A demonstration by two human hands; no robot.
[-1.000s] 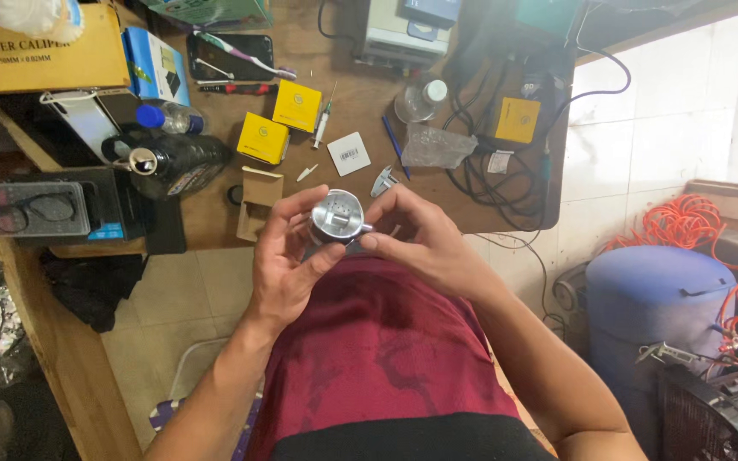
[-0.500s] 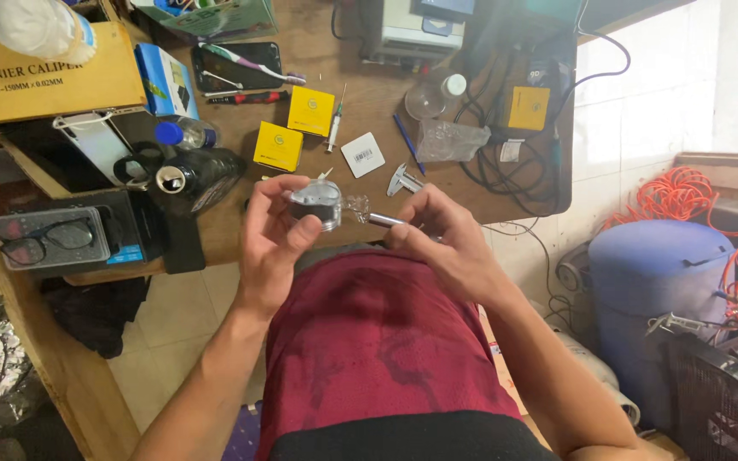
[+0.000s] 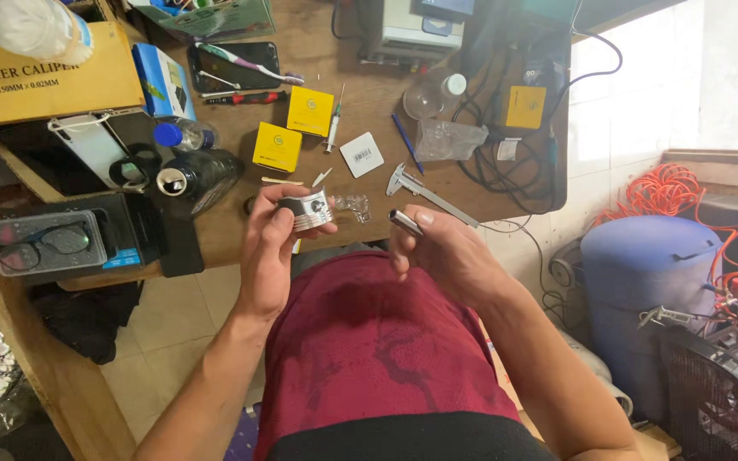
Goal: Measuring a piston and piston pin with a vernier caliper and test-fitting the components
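Note:
My left hand (image 3: 273, 248) grips a short silver metal cylinder, a piston-like part (image 3: 307, 209), just above the near edge of the wooden workbench (image 3: 369, 192). My right hand (image 3: 444, 256) holds a small shiny metal pin (image 3: 405, 222) by its end, a little to the right of the cylinder and apart from it. A steel caliper (image 3: 424, 192) lies on the bench just beyond my right hand. A crumpled clear plastic piece (image 3: 352, 205) sits beside the cylinder.
Two yellow boxes (image 3: 294, 128), a white tag (image 3: 361, 154), a syringe (image 3: 334, 128), a dark bottle (image 3: 194, 177), a glasses case (image 3: 44, 243), a phone with a toothbrush (image 3: 234, 67) and black cables (image 3: 514, 162) crowd the bench. A blue tank (image 3: 642, 282) and orange hose (image 3: 668, 192) stand at right.
My hands have separated: the right hand drew the metal pin out and away to the right, while the left keeps the cylinder. The view has shifted slightly.

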